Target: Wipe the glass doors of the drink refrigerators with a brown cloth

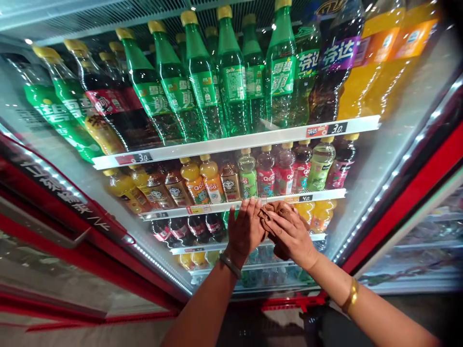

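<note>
My right hand [292,237] is closed on a brown cloth [281,211], bunched under and around its fingers. It is at the front edge of the second shelf [323,195] in a lit drinks fridge. Close beside it, my left hand [246,227] lies with fingers stretched out towards the same shelf edge. Its thumb side meets the cloth; whether it presses on it I cannot tell. Just beyond the fingertips stand a green-labelled bottle [248,174] and a pink-labelled Qoo bottle [266,172]. Part of the price strip is hidden by the hands.
Large green Sprite bottles [233,82], cola [108,103] and orange drinks [383,72] fill the top shelf. Lower down are small cola bottles [197,226]. A red-framed glass door [65,193] stands at the left, and a red frame [405,193] borders the right.
</note>
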Available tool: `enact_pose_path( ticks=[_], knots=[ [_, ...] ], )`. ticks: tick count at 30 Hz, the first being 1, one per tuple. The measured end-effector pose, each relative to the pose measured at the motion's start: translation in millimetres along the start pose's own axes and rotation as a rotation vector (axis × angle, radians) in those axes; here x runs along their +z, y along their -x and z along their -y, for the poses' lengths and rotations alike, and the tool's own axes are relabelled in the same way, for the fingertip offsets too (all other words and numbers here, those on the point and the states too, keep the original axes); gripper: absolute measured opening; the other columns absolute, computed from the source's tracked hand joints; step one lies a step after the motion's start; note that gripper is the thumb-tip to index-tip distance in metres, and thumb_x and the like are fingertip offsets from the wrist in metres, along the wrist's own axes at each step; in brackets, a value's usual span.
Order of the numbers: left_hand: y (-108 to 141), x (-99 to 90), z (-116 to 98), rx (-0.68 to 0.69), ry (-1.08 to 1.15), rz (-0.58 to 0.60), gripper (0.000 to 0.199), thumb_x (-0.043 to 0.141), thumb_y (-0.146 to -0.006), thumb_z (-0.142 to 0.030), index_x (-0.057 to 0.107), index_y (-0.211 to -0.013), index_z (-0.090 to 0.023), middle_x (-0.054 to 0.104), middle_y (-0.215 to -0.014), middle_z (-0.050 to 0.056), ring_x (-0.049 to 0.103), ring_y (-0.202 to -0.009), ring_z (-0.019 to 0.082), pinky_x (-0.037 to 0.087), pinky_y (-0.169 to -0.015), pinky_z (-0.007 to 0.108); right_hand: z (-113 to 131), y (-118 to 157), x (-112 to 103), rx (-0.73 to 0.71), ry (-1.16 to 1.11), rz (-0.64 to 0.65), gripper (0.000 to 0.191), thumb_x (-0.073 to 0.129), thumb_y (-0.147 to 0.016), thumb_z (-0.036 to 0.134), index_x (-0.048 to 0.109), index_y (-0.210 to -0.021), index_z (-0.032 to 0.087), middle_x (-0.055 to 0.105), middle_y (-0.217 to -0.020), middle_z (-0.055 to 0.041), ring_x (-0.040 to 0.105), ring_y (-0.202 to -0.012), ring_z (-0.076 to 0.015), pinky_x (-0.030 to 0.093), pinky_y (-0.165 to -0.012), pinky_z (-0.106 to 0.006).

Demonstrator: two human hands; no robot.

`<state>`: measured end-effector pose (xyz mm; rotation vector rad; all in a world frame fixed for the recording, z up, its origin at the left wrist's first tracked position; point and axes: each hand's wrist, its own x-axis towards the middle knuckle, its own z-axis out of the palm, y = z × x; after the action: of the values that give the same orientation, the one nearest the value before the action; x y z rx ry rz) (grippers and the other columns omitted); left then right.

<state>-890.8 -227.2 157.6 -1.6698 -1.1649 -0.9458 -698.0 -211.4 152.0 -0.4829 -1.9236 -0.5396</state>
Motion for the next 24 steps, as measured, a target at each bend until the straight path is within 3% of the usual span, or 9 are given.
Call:
enact_pose_path(
  ticks=[5,8,13,17,22,24],
  knots=[
    [1.4,-3.1,0.7,0.014,-0.029,0.065,0.053,0.058,-0.094,-0.028,0.062,-0.146,-0.016,0.072,-0.140,0.015,0.053,-0.147,0.027,0.009,-0.135,0.049,-19.9,-14.8,-6.0,0.011,-0.001,-0.051,0.064,0.066,-0.097,0.011,0.050,-0.156,0.029,0.070,-0.142,-0.0047,0.036,-0.159,-0.0247,0.027,-0.136,-0.054],
    [3.1,-4.0,1.9,0.020,-0.033,0.095,0.054,0.056,-0.094,-0.030,0.062,-0.146,-0.014,0.070,-0.143,0.017,0.053,-0.147,0.028,0.010,-0.135,0.050,-22.3,-11.5,-4.0,0.007,0.013,-0.026,0.067,0.064,-0.097,0.008,0.049,-0.157,0.033,0.069,-0.143,-0.0009,0.033,-0.160,-0.0227,0.026,-0.137,-0.050],
    [5.4,0.2,2.3,0.027,-0.051,0.063,0.057,0.057,-0.093,-0.027,0.060,-0.149,-0.015,0.070,-0.144,0.016,0.050,-0.149,0.028,0.011,-0.135,0.050,-20.6,-6.6,-5.3,-0.021,0.040,-0.019,0.054,0.059,-0.101,0.013,0.057,-0.150,0.035,0.072,-0.138,0.0028,0.032,-0.161,-0.0212,0.026,-0.137,-0.047],
    [6.6,3.7,0.9,0.010,-0.056,0.082,0.062,0.059,-0.093,-0.028,0.056,-0.154,-0.018,0.066,-0.149,0.015,0.049,-0.150,0.029,0.013,-0.134,0.049,-22.4,-6.6,-6.6,0.013,0.104,0.028,0.043,0.057,-0.104,0.015,0.066,-0.139,0.038,0.071,-0.138,0.0038,0.041,-0.157,-0.0215,0.030,-0.135,-0.044],
    [6.5,1.7,0.4,0.011,-0.083,0.119,0.063,0.061,-0.094,-0.032,0.053,-0.156,-0.020,0.061,-0.156,0.013,0.044,-0.154,0.030,0.013,-0.134,0.050,-18.0,9.5,4.4,0.017,0.077,0.026,0.047,0.059,-0.102,0.016,0.061,-0.145,0.034,0.069,-0.143,0.0003,0.036,-0.159,-0.0248,0.028,-0.136,-0.052],
    [6.0,0.0,0.9,0.024,-0.099,0.124,0.062,0.060,-0.095,-0.033,0.055,-0.155,-0.020,0.062,-0.155,0.013,0.042,-0.156,0.029,0.011,-0.134,0.050,-14.9,20.9,6.5,-0.009,0.067,0.035,0.050,0.056,-0.101,0.012,0.061,-0.145,0.034,0.070,-0.141,0.0020,0.032,-0.161,-0.0227,0.026,-0.137,-0.050]
  ],
)
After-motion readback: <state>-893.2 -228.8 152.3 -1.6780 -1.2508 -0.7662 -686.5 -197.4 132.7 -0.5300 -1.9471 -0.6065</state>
